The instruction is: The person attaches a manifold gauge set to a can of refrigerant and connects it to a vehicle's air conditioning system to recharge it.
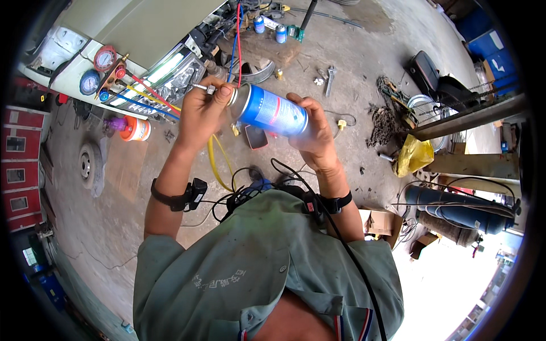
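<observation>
A blue and white metal can [274, 112] is held tilted in front of me, its top end toward the left. My right hand [319, 128] wraps round the base end of the can. My left hand [202, 111] is closed at the top end, gripping a small silver metal valve fitting [210, 89] against the can's neck. Its fingers hide most of the fitting, and how it joins the can cannot be made out. Beyond my left hand hangs a manifold gauge set [106, 82] with a red and a blue dial, its red, blue and yellow hoses running rightward.
A vehicle front [136, 34] with its headlight exposed stands at the far left. Two similar cans [281, 34] and a wrench [330, 80] are farther off. An orange-and-white tub [136, 129] and a wheel [88, 163] are at left; a yellow bag [414, 156] and blue cylinder [455, 206] at right.
</observation>
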`<act>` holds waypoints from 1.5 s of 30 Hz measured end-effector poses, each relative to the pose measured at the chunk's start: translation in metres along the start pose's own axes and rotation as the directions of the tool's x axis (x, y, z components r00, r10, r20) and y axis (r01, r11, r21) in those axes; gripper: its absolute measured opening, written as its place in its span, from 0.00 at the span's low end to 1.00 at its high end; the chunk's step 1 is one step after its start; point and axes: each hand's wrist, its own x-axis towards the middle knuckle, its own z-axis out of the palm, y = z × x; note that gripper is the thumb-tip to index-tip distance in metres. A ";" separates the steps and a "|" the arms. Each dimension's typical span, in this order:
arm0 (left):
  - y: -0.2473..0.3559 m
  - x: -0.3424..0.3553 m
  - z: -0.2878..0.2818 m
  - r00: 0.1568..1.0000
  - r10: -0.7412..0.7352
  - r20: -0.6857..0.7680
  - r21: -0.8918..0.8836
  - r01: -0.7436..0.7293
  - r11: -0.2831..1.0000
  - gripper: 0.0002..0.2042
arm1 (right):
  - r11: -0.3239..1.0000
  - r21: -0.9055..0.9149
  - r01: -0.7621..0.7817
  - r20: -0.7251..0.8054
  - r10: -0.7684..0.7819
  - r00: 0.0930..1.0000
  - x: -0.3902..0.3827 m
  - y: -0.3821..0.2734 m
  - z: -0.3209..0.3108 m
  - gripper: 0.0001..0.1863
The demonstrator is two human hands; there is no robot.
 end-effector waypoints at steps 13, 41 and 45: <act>-0.004 0.014 0.019 0.998 -0.044 0.045 0.072 0.041 0.997 0.12 | 0.355 0.648 -0.674 0.393 0.603 0.695 -0.007 -0.022 -0.027 0.34; -0.045 0.065 0.109 0.973 -0.101 0.209 0.264 0.044 0.964 0.18 | 0.995 0.015 -0.095 -0.461 0.091 0.883 -0.063 -0.034 -0.053 0.35; -0.053 0.067 0.130 0.964 -0.045 0.261 0.210 -0.012 0.978 0.19 | 0.995 0.065 -0.072 -0.533 0.096 0.841 -0.076 -0.038 -0.053 0.32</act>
